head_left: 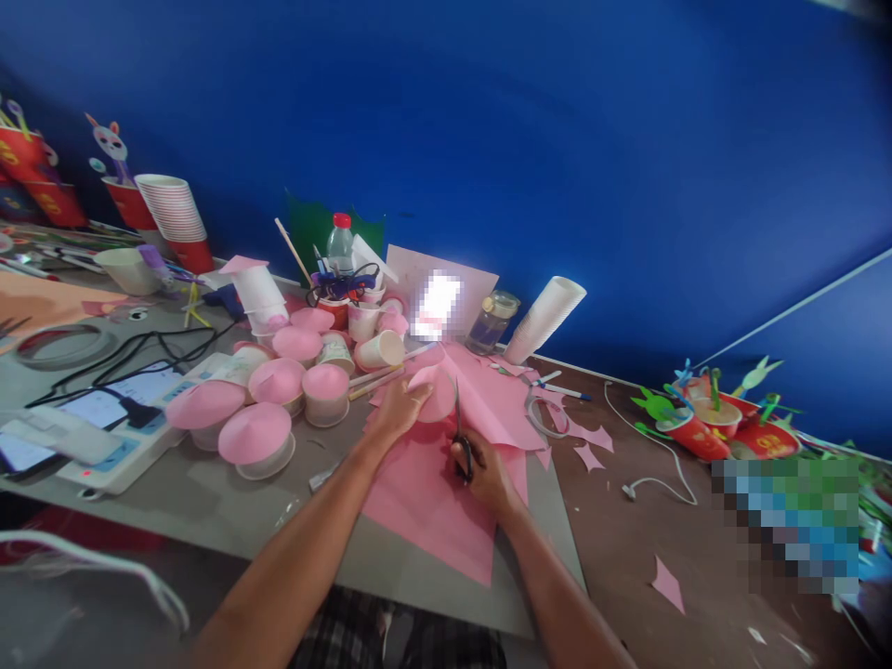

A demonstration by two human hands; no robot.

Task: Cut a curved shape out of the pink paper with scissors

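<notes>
Scissors [460, 437] are gripped in the closed right hand [488, 474], blades set into the pink paper [432, 492] on the worktop [209, 502]. The paper is pinned flat by the spread left hand [400, 409], beside the pink-capped cups [279, 400], steadying the cut.

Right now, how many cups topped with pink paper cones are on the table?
6: two at the front, two behind them, two farther back. Others may be hidden in the clutter.

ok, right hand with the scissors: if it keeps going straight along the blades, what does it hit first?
The right hand points its scissors up the pink paper. Past the paper's far edge, the first thing looks like the glass jar, though depth is unclear.
</notes>
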